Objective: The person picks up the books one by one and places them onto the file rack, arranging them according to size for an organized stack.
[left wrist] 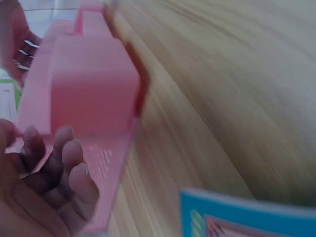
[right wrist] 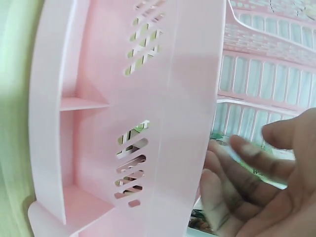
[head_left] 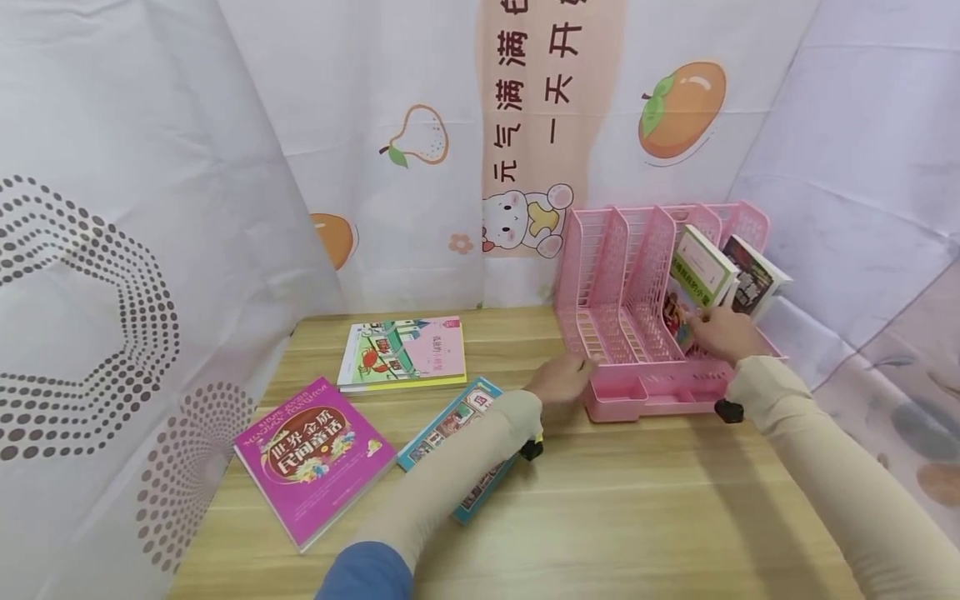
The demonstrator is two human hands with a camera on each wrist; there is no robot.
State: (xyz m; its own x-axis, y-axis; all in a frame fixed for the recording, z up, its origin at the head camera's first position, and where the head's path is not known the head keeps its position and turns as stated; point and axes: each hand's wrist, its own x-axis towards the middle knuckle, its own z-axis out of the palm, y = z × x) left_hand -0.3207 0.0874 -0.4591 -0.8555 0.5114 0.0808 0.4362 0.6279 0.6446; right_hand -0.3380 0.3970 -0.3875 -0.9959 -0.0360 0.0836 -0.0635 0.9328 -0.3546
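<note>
A pink file rack with a small front tray stands at the back right. My left hand is at its front left corner, thumb and index finger on either side of the rim in the left wrist view, the other fingers loosely curled. Inside the rack, a green-and-white book leans in one slot and a dark-covered book in the slot to its right. My right hand reaches over the front panel beside the green-and-white book. In the right wrist view its fingers are relaxed, thumb apart from them.
On the wooden table lie a magenta book at the left, a small stack of books with a pink-and-green cover at the back, and a blue book partly under my left forearm. A printed curtain hangs behind.
</note>
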